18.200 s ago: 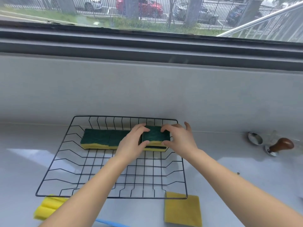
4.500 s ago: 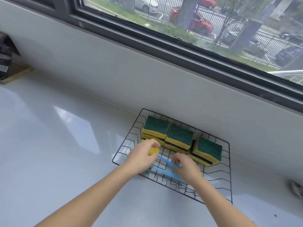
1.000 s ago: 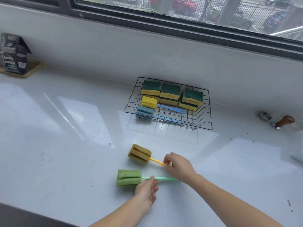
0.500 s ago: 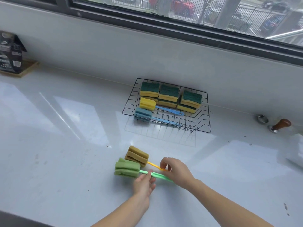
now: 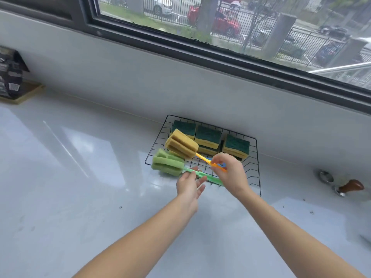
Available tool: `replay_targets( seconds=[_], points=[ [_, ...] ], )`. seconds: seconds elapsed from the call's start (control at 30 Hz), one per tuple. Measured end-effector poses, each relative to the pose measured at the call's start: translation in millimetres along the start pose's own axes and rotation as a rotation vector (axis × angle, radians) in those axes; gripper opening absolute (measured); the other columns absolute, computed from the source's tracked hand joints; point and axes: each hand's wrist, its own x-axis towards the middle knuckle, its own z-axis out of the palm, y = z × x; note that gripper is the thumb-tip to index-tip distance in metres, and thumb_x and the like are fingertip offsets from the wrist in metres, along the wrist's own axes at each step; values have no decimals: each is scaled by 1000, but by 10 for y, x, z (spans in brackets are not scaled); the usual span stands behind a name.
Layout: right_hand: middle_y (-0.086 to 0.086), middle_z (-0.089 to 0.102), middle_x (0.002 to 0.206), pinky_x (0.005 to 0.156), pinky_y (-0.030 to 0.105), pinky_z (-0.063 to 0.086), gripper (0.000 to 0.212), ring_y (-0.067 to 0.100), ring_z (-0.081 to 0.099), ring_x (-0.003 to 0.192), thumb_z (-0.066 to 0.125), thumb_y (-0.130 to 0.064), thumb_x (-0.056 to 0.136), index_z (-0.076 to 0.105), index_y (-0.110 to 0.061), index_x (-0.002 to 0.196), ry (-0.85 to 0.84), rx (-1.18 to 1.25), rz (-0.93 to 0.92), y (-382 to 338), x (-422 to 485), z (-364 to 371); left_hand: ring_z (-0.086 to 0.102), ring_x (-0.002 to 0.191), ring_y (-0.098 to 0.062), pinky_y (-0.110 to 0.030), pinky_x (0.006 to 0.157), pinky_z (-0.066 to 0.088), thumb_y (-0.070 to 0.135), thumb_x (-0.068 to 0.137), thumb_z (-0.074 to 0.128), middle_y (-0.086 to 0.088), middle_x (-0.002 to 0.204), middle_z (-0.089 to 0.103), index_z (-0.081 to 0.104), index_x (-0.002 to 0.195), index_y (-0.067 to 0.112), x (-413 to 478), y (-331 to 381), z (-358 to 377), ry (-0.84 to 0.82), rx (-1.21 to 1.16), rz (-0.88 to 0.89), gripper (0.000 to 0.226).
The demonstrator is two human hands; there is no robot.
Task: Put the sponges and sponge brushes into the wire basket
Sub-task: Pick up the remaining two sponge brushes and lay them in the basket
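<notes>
both sponge brushes are now off the table (image 5: pixel 80 197) and up in the air at the near left corner of the wire basket (image 5: pixel 258 157); a second ago they lay on the white surface well short of it, with the hands just closing on their handles. the left hand (image 5: pixel 189 184) has the green sponge brush (image 5: pixel 168 165) by its green handle, thumb and forefinger pinching it while the other fingers (image 5: pixel 200 188) spread loosely open beneath. the right hand (image 5: pixel 228 169) is curled around the orange handle of the yellow-brown sponge brush (image 5: pixel 181 147), whose foam head sits higher and further in, over the basket's left side. the green head hangs just at or outside the basket's left rim; i cannot tell which.

inside the basket, the green-topped sponges (image 5: pixel 207 139) stand in a row against the far wall, unchanged from earlier. the two blue-handled brushes placed there before are mostly hidden behind the hands and lifted heads; only a bit of blue (image 5: pixel 222 164) shows near the right fingers.

so the carry is nearly done. what remains, as i judge it, is to lower these last two brushes into the free front part of the basket, handles lying along the wires, and let go.
</notes>
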Motion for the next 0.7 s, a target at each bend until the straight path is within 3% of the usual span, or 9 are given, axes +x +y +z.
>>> replay_targets(
  seconds=[0.13,0.27,0.33,0.5,0.63,0.7],
  points=[
    [-4,68,92,82,36,54,16,15,62,90,70,-10,80,64,-25,84,-54,-12,63,123,558,12,63,80,-18,-25,64,46,13,101,33,-4,102,56,57,85,17,355,220,308,-1,-81,-136,29],
    [-13,64,84,79,35,57,23,8,62,83,71,-9,80,62,-30,81,-137,-22,79,342,865,162,55,121,-29,-36,98,44,14,101,35,-14,140,46,54,116,11,625,332,469,-66,-151,-238,25],
    [-14,64,84,78,35,57,23,8,62,82,71,-9,79,62,-31,81,-165,-23,90,461,948,258,50,127,-31,-39,106,38,13,101,36,-17,147,39,53,121,7,763,334,478,-69,-181,-275,28],
    [-14,65,87,79,30,55,27,7,62,86,70,-9,79,61,-35,79,-181,11,120,641,1031,469,47,129,-33,-42,108,35,16,101,34,-21,146,37,47,80,2,1020,227,441,-8,-260,-352,28],
    [-11,65,86,74,28,53,26,9,61,84,68,-7,78,60,-32,79,-194,13,148,725,1014,580,40,135,-33,-43,113,30,21,102,34,-20,151,30,46,83,0,1109,222,442,8,-345,-408,30],
    [-13,64,85,70,22,49,28,7,60,82,67,-7,78,58,-34,77,-194,8,153,756,1004,610,37,137,-32,-43,115,28,23,102,35,-19,152,28,50,94,-1,1142,255,438,7,-365,-444,30]
  ],
)
